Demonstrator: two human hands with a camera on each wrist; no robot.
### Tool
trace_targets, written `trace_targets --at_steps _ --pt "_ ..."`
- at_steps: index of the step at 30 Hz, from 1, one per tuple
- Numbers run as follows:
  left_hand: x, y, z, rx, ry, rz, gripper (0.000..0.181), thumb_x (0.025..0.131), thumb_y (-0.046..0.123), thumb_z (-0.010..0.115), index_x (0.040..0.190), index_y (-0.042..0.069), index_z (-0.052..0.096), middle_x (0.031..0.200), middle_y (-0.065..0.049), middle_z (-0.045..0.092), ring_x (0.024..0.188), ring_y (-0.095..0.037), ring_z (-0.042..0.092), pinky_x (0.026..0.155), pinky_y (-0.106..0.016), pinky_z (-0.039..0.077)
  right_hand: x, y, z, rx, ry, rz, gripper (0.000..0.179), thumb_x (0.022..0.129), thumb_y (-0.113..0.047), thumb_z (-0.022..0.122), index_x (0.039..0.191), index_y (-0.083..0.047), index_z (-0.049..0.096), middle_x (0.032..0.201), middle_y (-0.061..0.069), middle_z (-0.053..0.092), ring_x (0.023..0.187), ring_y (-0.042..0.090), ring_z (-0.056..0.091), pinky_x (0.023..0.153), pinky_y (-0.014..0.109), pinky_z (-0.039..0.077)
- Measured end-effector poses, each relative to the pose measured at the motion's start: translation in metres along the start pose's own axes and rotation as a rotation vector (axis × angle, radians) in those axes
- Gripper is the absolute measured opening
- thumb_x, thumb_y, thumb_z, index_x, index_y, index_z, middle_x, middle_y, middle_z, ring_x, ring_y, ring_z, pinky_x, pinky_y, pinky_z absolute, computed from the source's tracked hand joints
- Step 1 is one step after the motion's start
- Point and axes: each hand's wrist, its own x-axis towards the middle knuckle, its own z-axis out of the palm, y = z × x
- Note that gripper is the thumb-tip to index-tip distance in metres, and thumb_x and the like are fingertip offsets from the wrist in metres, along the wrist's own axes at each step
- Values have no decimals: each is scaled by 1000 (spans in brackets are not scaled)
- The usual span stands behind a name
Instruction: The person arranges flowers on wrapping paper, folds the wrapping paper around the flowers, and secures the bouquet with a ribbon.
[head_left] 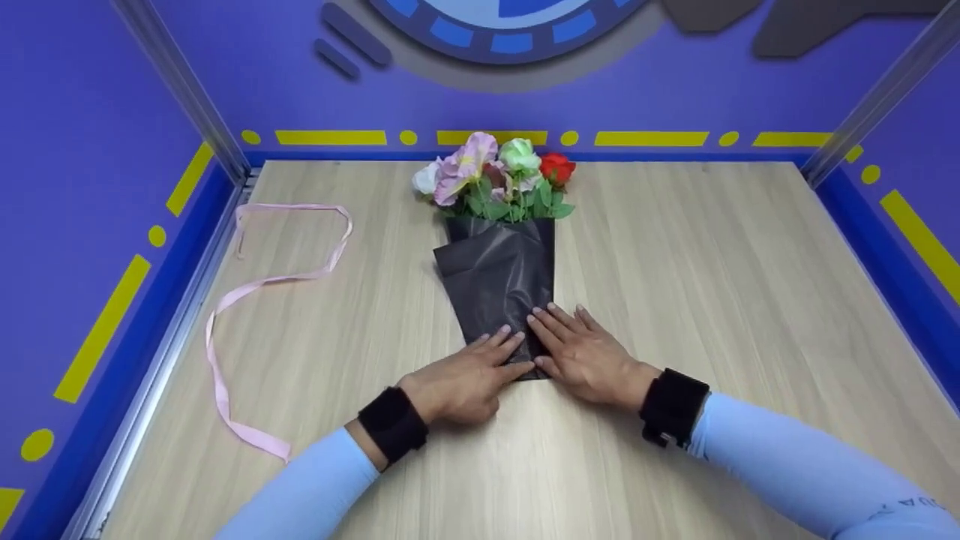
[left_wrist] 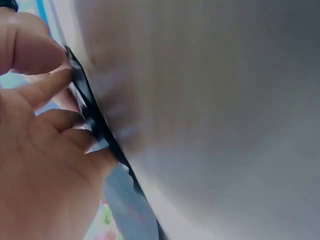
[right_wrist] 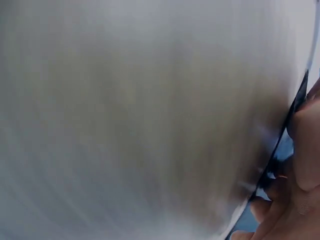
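A bouquet of flowers lies on the table, its lower part folded in black wrapping paper (head_left: 495, 270). Out of the paper's top come a pink-purple flower (head_left: 469, 165), a pale green flower (head_left: 519, 155), a red rose (head_left: 557, 169) and a white flower (head_left: 426, 180). My left hand (head_left: 461, 382) rests on the paper's lower left part with fingers extended. Opposite it, my right hand (head_left: 589, 356) presses the lower right edge, fingers spread. Both wrist views show fingers against the thin dark edge of the paper (left_wrist: 100, 122); the stems are hidden inside.
A long pink ribbon (head_left: 262, 280) lies in loose curves on the left of the wooden table (head_left: 712, 285). Blue-purple panels with yellow marks (head_left: 651, 139) stand along the back and both sides.
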Motion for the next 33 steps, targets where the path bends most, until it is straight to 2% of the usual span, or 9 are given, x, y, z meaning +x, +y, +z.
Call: trace_targets --at_steps 3,5,9,12,15,19,26,30,33 --pt "-11 -4 3 106 5 -49 68 102 24 53 166 18 32 175 -9 19 163 -30 13 132 -48 19 1 -4 -2 -23 8 16 64 112 -42 39 164 -5 33 171 15 32 160 35 25 127 62 23" --pt "-14 -6 3 140 6 -72 67 103 28 51 166 17 32 175 -7 22 163 -30 17 131 -51 21 0 -9 -2 -65 22 2 61 112 -38 38 164 -6 34 171 14 32 161 34 25 128 60 22" --pt "-13 -5 2 146 1 -67 66 104 31 49 166 16 32 174 -7 24 162 -32 19 130 -52 23 -6 -25 0 -142 18 -119 61 112 -35 35 162 -2 34 170 17 31 160 35 27 128 59 22" --pt "-13 -5 1 160 -15 -63 67 105 32 47 167 16 28 174 -6 21 162 -31 18 130 -52 22 -10 -34 3 -149 -27 -174 69 112 -46 32 163 1 30 171 19 28 160 35 25 129 59 20" --pt "-17 -9 1 188 -12 -55 68 104 33 48 167 17 28 175 -5 21 163 -31 18 129 -54 23 -10 -38 5 -138 -66 -159 82 110 -60 28 165 0 23 173 18 21 163 32 18 130 58 15" --pt "-28 -21 3 203 -2 -55 67 104 34 47 167 20 28 175 -1 22 163 -30 17 129 -59 21 -7 -39 5 -99 -103 -148 90 107 -69 24 167 -2 16 175 15 13 164 28 9 131 57 9" --pt "-48 -44 0 228 1 -144 61 107 32 45 166 31 32 175 -1 24 163 -33 15 127 -65 18 -11 -37 5 -80 -97 -140 90 107 -68 27 167 -2 17 176 15 13 164 29 10 131 59 9" --pt "-54 -51 -3 245 -1 -187 60 105 31 49 163 39 35 175 -4 24 163 -35 17 125 -68 19 -12 -38 6 -67 -108 -135 90 107 -68 27 167 -3 16 176 15 12 164 29 8 131 59 8" --pt "-57 -51 -7 211 14 -228 57 105 31 51 161 39 41 175 -5 24 163 -36 16 125 -69 18 -13 -39 6 -64 -107 -135 89 107 -68 27 167 -4 16 176 13 13 164 27 8 131 58 7"
